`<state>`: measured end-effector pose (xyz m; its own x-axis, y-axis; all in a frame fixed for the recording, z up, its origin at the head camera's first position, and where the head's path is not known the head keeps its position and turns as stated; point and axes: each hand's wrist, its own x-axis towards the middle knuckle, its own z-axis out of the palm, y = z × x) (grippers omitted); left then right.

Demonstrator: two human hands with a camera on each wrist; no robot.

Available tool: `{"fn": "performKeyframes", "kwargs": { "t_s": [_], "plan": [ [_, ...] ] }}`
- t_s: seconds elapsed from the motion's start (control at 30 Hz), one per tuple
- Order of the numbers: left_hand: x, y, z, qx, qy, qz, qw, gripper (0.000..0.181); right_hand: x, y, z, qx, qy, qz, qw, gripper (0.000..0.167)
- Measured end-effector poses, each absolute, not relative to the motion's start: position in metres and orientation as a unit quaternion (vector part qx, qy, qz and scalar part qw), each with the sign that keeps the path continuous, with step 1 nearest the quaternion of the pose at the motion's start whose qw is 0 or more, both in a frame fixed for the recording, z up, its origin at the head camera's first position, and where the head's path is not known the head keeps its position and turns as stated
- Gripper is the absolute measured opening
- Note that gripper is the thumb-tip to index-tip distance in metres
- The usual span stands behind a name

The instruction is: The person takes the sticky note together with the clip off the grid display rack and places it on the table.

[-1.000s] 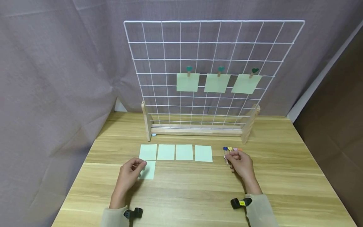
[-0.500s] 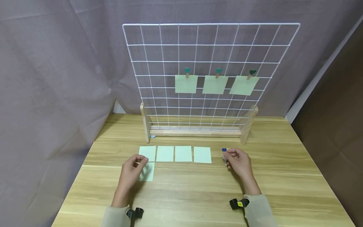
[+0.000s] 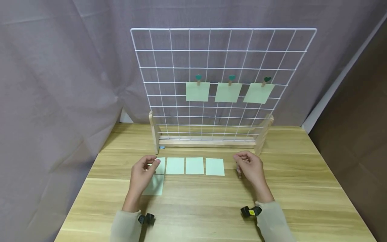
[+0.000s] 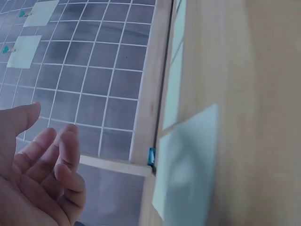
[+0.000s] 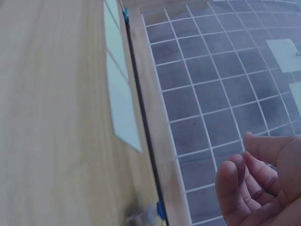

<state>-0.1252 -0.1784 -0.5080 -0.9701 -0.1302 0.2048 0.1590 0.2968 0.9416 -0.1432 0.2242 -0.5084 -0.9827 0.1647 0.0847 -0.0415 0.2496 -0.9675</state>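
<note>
My left hand [image 3: 139, 178] hovers above the left end of a row of pale green paper squares [image 3: 194, 165], partly covering the end square and the one below it [image 3: 155, 185]. In the left wrist view, the fingers of this hand [image 4: 42, 179] are loosely bent and hold nothing. The right hand [image 3: 254, 171] is over small clips [image 3: 239, 172], mostly hidden beneath it. The right wrist view shows no object between the thumb and fingers of that hand [image 5: 258, 183]; a blue clip head [image 5: 161, 210] shows at the lower edge.
A white wire grid [image 3: 208, 51] in a wooden stand [image 3: 207, 143] rises at the back of the table [image 3: 199, 215]. Three green squares [image 3: 198, 91] hang on it from heart-topped clips [image 3: 231, 78]. A small blue item [image 3: 162, 147] lies by the stand's left foot.
Both hands have risen or moved forward, towards the grid. The right hand has also shifted left, and the coloured clip heads are now hidden in the head view, which has tilted slightly.
</note>
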Motion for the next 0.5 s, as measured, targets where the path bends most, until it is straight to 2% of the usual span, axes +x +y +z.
{"fn": "performKeyframes", "kwargs": {
  "t_s": [0.37, 0.5],
  "plan": [
    [-0.148, -0.169, -0.494, -0.058, -0.788, -0.600, 0.129, 0.021, -0.159, 0.207, -0.490, -0.011, -0.791, 0.603, 0.101, 0.024],
    [-0.154, -0.167, -0.488, -0.054, -0.788, -0.599, 0.135, 0.020, -0.158, 0.196, -0.468, 0.009, -0.795, 0.598, 0.101, 0.021]
  ]
}}
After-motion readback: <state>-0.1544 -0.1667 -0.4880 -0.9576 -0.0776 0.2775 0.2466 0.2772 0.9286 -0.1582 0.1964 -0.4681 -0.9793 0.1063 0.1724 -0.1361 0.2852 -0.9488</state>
